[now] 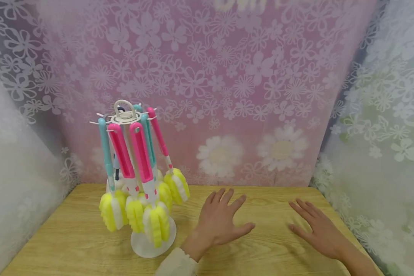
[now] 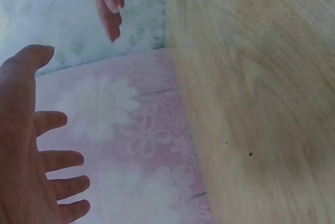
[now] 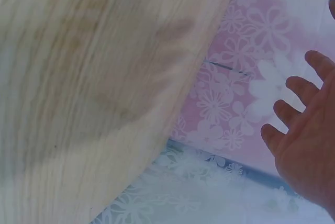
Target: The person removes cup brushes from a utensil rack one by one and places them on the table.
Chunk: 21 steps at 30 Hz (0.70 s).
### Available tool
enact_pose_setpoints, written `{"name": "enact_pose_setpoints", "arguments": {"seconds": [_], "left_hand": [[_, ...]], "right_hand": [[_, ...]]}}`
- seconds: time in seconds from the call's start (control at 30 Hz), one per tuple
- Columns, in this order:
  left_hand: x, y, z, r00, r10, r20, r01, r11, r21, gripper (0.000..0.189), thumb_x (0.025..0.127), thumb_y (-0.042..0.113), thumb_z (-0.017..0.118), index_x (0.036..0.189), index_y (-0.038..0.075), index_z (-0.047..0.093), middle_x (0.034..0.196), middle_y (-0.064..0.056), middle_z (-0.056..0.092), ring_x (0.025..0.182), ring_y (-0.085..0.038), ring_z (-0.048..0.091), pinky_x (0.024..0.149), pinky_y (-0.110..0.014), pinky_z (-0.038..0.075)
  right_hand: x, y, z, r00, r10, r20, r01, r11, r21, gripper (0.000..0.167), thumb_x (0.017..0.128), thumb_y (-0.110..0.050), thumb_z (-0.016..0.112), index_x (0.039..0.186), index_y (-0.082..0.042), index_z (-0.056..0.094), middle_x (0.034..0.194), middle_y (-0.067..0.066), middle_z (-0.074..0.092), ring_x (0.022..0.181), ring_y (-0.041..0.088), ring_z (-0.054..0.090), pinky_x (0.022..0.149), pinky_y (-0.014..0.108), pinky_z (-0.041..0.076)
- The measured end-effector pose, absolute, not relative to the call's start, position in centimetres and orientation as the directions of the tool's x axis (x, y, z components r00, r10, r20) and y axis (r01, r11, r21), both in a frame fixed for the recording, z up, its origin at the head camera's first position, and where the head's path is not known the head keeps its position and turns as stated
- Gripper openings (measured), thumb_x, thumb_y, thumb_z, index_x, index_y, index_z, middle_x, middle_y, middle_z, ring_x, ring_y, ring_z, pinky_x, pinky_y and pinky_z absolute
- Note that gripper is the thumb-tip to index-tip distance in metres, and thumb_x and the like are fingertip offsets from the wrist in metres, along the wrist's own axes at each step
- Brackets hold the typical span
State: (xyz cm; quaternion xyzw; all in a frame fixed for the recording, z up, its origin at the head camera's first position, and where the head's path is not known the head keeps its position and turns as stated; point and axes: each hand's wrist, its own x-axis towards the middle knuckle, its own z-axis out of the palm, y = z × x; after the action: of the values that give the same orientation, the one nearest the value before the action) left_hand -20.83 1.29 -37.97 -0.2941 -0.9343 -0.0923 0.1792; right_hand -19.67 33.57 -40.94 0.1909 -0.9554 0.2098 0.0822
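My left hand [image 1: 218,219] is held over the middle of the wooden table with its fingers spread, and nothing is in it. Farther right, my right hand [image 1: 319,230] hovers over the table, fingers extended and also holding nothing. Left of my left hand stands a white rotating rack [image 1: 153,245] with a round base and a loop on top. Pink-handled brushes [image 1: 141,153] and teal-handled brushes [image 1: 105,153] hang from its hooks, their yellow and white sponge heads [image 1: 156,226] pointing down. The left wrist view shows the left palm [image 2: 21,145] with separated fingers.
The wooden table [image 1: 262,253] reaches back to a pink curtain [image 1: 207,76] printed with white flowers. Pale flowered curtains close in the left side [image 1: 17,153] and the right side [image 1: 393,134]. A dark-clothed small figure [image 1: 116,168] is partly hidden behind the rack's handles.
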Motion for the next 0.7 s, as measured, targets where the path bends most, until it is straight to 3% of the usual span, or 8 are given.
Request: {"name": "enact_pose_setpoints", "arguments": {"seconds": [0.17,0.37,0.7], "left_hand": [[-20.4,1.0,-36.6,-0.707,0.535,0.462,0.615,0.788,0.030,0.069,0.087,0.073,0.031,0.141,0.033,0.047,0.142,-0.004,0.045,0.130,-0.026,0.040,0.105,-0.044,0.033],[-19.7,0.5,-34.0,-0.615,0.534,0.580,0.632,0.774,-0.044,0.063,0.087,0.068,0.042,0.135,0.030,0.054,0.132,-0.002,0.052,0.123,-0.024,0.047,0.099,-0.042,0.040],[-18.7,-1.2,-28.8,-0.559,0.534,0.634,0.655,0.753,-0.056,0.058,0.087,0.060,0.051,0.135,0.027,0.051,0.135,-0.004,0.053,0.123,-0.026,0.049,0.097,-0.044,0.041]], "right_hand": [[-19.8,32.7,-40.3,-0.920,-0.314,0.236,-0.385,0.837,-0.389,0.065,0.094,-0.040,0.057,0.151,-0.024,0.029,0.152,0.020,0.027,0.135,0.050,0.020,0.091,0.073,0.023],[-20.1,31.3,-39.6,-0.917,-0.311,0.251,-0.390,0.832,-0.395,0.063,0.095,-0.042,0.055,0.150,-0.025,0.030,0.153,0.016,0.027,0.135,0.047,0.022,0.091,0.071,0.025],[-20.7,28.7,-38.0,-0.885,-0.339,0.320,-0.447,0.814,-0.372,0.062,0.096,-0.039,0.054,0.151,-0.029,0.027,0.153,0.012,0.027,0.134,0.045,0.026,0.090,0.070,0.030]]}}
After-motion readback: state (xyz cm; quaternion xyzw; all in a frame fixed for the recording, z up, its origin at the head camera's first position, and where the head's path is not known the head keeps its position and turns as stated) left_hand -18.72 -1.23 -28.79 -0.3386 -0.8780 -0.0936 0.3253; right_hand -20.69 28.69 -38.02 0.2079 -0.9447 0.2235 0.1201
